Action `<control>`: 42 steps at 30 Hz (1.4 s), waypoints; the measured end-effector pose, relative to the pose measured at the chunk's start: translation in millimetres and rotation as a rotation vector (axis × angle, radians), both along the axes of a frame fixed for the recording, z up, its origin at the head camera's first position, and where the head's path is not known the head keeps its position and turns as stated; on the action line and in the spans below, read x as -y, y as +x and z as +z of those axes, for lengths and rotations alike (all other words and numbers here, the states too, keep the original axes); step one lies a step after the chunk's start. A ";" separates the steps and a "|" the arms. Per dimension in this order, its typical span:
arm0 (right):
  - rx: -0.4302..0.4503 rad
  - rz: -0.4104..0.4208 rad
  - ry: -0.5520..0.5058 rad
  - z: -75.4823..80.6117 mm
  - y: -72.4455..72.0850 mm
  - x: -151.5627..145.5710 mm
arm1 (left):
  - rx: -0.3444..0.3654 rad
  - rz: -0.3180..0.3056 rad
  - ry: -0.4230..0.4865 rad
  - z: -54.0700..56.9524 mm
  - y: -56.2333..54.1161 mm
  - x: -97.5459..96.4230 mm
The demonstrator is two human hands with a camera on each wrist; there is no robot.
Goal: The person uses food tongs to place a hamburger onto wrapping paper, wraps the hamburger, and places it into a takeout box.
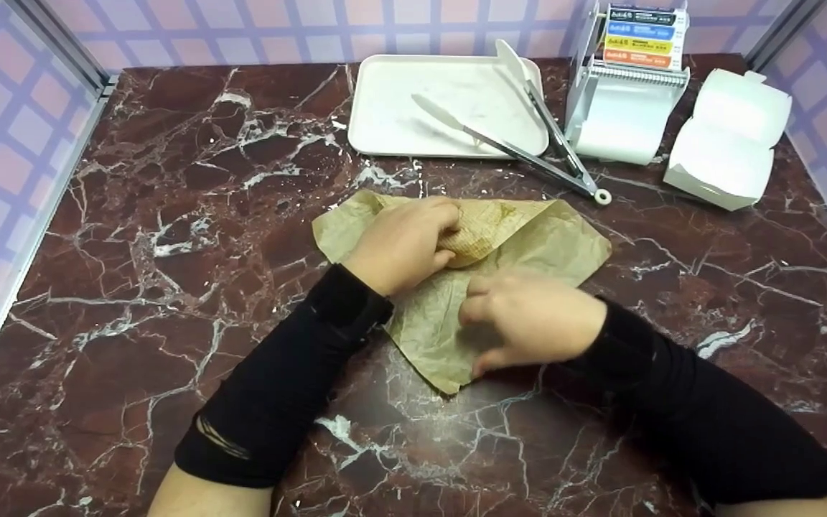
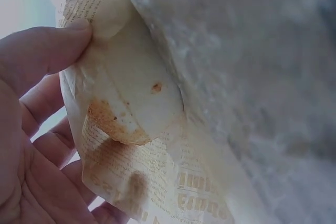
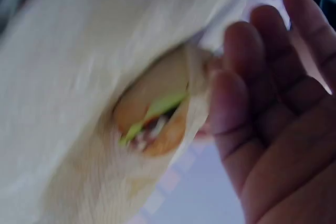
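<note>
Black sleeves (image 1: 263, 402) fill the near side of my head view, reaching across the dark marbled table (image 1: 133, 337) from both lower corners. Between them lies the brown paper (image 1: 424, 327), its far part folded over and one corner pointing at me. From above I can't make out the food, but the right wrist camera shows me a sandwich (image 3: 152, 114) tucked inside the fold, bread, green leaf and filling showing at the open mouth. The left hand (image 1: 406, 237) has the wrapped part pinched, thumb on the near face of the paper and fingers behind it. The right hand (image 1: 535, 316) holds nothing that I can see, its fingers loose and apart over the near flap; whether they touch the paper I cannot tell. I'd judge the bundle light and soft: the bread should dent under a hard squeeze and the filling could slide out of the mouth. The paper looks thin, creased and stained, perhaps greasy, so I'd expect it to slip or tear if tugged. I would take hold broadly along the folded sides, supporting the bread from beneath, and handle the loose flap by its edge. Beyond sit a white tray (image 1: 392, 108), tongs (image 1: 528, 160) and an open box (image 1: 722, 158).
</note>
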State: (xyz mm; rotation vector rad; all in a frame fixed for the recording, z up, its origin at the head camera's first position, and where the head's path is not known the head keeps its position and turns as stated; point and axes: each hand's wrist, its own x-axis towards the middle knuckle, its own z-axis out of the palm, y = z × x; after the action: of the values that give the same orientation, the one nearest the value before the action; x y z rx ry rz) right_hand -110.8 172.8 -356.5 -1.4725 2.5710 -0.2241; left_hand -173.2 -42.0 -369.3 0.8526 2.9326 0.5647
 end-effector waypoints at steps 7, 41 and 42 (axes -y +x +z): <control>0.000 -0.008 0.025 -14.2 6.0 7.3 | -0.018 0.040 0.014 -0.6 -3.1 8.2; -0.007 -0.113 -0.159 -3.1 -3.1 1.4 | 0.021 -0.020 -0.040 6.1 -1.0 10.1; 0.000 -0.125 -0.164 -2.6 -4.2 0.7 | 0.032 -0.024 -0.039 6.9 -0.8 11.0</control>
State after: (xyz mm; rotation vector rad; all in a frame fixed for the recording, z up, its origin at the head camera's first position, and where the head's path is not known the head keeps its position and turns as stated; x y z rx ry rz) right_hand -115.0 172.1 -359.2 -1.3619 2.7042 -0.4618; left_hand -174.0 -53.1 -362.4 0.8651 2.8902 0.5131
